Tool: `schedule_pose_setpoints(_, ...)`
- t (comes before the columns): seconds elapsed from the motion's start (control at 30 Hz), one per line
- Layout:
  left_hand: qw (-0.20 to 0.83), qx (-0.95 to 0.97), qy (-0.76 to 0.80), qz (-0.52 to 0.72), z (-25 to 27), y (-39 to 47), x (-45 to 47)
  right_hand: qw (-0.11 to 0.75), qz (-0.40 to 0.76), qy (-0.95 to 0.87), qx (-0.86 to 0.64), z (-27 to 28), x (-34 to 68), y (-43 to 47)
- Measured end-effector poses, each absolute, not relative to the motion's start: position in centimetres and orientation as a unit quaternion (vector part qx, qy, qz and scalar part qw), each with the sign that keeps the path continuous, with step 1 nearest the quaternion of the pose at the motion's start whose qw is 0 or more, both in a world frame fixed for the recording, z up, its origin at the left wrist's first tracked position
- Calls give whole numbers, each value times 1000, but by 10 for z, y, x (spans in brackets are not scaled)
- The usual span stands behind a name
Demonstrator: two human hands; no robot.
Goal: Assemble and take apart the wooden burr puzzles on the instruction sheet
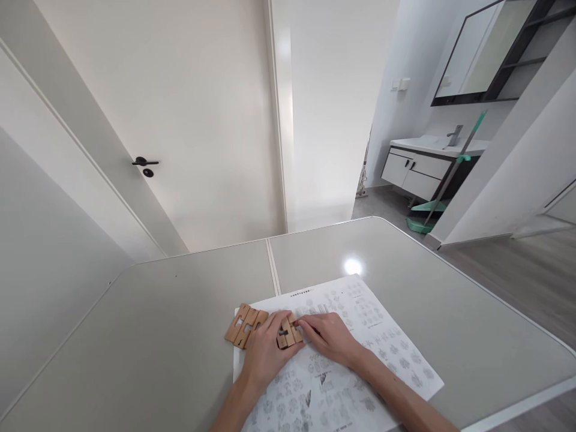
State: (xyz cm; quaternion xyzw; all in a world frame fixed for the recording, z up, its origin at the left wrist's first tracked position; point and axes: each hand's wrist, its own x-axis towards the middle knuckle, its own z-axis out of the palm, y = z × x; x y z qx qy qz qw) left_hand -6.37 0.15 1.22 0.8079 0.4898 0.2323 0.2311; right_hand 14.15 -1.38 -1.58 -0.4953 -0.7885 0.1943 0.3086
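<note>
Several notched wooden puzzle pieces [245, 324] lie side by side at the top left corner of a printed instruction sheet [387, 354] on the grey table [157, 336]. My left hand [265, 351] rests flat on the middle of the row of pieces, covering part of it. My right hand [330, 337] comes from the right, with its fingertips pressed on the rightmost wooden pieces [288, 333]. Both hands touch the wood; neither lifts a piece off the table.
The table has a seam [272, 267] down its middle and a rounded far right corner. Beyond it stand a white door with a black handle [144, 162] and a bathroom with a vanity [420, 165] and a green mop [450, 174].
</note>
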Motion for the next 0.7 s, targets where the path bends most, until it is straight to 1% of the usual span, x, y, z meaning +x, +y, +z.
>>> schedule_pose_setpoints(0.23,216,798,501,255,15,4,-68,328,207,-764,-516,-16,142,-14)
schedule_pose_setpoints(0.37,171,782,534,272,26,18,-74,326,195,-761,-526,-18,142,-12)
schedule_pose_setpoints(0.4,159,776,549,267,30,24,-75,324,193,-762,-527,-18,142,-12)
schedule_pose_setpoints(0.53,167,767,575,230,41,49,-75,318,196,-761,-530,-17,141,-12)
schedule_pose_setpoints(0.7,136,770,590,203,36,69,-66,319,196,-760,-532,-18,140,-12)
